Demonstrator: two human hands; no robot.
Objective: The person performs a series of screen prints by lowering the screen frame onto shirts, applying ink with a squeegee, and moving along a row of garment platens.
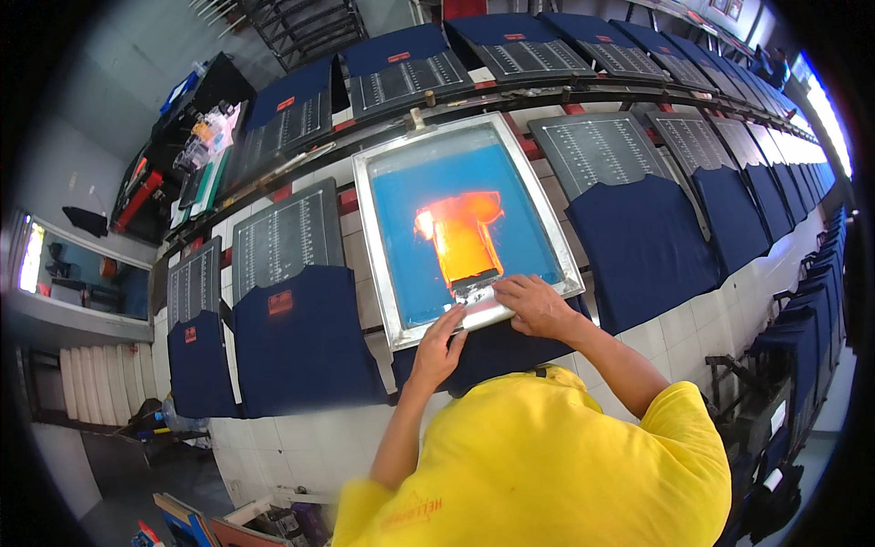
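A silver-edged printing screen [366, 219] with blue mesh lies tilted across the table in front of me. Bright orange ink [463, 239] glows in a T-shaped patch on the mesh. At the patch's near end rests a squeegee [478, 286] with a dark strip and a pale body. My right hand [536, 308] bends over the screen's near rail, fingers closed at the squeegee's right end. My left hand [439, 350] closes on the near rail, its fingertips beside the squeegee's left end. Whether they touch the squeegee is unclear. Dark blue fabric [492, 351] shows below the rail.
Navy shirts [305, 342] hang off dark marked boards [292, 237] in rows left, right and beyond. A metal rail [401, 118] runs behind the screen. Cluttered supplies [202, 150] stand at far left. Dark garments [802, 337] hang along the right side.
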